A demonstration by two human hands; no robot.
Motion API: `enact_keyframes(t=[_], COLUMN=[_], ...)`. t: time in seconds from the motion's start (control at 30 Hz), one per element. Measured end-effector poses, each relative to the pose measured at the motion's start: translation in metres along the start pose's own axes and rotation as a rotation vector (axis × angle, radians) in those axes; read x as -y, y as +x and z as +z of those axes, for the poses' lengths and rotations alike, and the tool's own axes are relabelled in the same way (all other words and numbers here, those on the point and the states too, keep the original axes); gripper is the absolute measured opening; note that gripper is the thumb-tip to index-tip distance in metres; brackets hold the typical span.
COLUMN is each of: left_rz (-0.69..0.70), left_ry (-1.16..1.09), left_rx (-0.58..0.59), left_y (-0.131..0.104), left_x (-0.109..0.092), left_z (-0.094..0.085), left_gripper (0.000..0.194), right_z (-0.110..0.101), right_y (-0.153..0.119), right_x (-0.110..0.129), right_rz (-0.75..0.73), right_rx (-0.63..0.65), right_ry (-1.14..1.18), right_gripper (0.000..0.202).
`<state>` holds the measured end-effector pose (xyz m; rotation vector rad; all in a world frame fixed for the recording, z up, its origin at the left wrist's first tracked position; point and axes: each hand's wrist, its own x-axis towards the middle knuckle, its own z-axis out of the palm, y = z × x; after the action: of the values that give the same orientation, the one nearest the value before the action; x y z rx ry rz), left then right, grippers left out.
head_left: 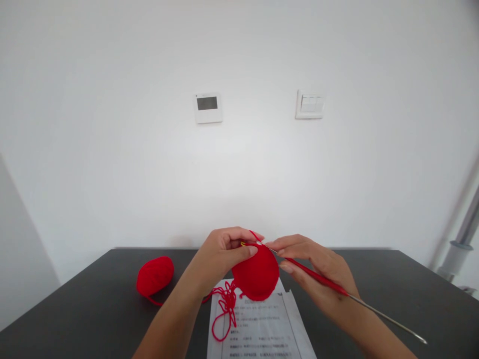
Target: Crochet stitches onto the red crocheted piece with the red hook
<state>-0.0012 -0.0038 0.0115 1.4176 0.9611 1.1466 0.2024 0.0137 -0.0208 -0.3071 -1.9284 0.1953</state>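
My left hand pinches the upper edge of a round red crochet piece, thumb in front and fingers behind. A small yellow stitch marker peeks out by those fingers. Red yarn runs over the left index finger. In my right hand is a crochet hook with a red grip and a metal shaft at each end. Its upper tip meets the top edge of the crochet piece near the left fingertips. Whether the tip is inside a stitch is too small to tell.
A red yarn ball lies on the dark table at left. Loose tangled yarn hangs over printed paper sheets below the crochet piece. A white wall with a thermostat panel and a light switch stands behind.
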Motion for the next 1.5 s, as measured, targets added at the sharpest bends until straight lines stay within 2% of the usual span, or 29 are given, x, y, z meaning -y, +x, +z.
enact_keyframes(t=[0.2,0.37,0.6,0.73,1.07,1.27,1.37,1.5], left_rz=[0.002,0.074,0.123,0.137,0.231,0.311,0.316,0.248], left_ry=[0.094,0.255,0.508,0.585,0.653,0.691,0.644,0.473], left_rx=[-0.036,-0.032,-0.078,-0.115,-0.161,-0.109,-0.114,-0.139], left_y=[0.0,-0.002,-0.004,-0.004,-0.004,-0.008,-0.009,-0.006], left_x=[-0.001,-0.005,-0.007,-0.008,-0.009,-0.011,-0.01,-0.005], left_z=[0.002,0.003,0.009,0.012,0.016,0.022,0.02,0.014], left_gripper=[0.011,0.008,0.016,0.018,0.018,0.021,0.018,0.009], right_z=[-0.004,-0.008,-0.013,-0.011,-0.005,0.001,0.003,0.003], right_y=[0.0,0.002,0.002,0.002,0.002,0.005,0.004,0.002], right_x=[-0.001,-0.001,-0.001,-0.001,0.0,0.0,-0.002,-0.006], right_rz=[0.137,0.165,0.173,0.156,0.112,-0.001,-0.051,-0.115], right_rx=[0.035,0.084,0.216,0.246,0.192,0.146,0.113,0.079], right_ry=[0.168,0.232,0.122,0.043,-0.06,-0.083,-0.141,-0.232], right_gripper=[0.01,0.008,0.008,0.009,0.01,0.01,0.01,0.01])
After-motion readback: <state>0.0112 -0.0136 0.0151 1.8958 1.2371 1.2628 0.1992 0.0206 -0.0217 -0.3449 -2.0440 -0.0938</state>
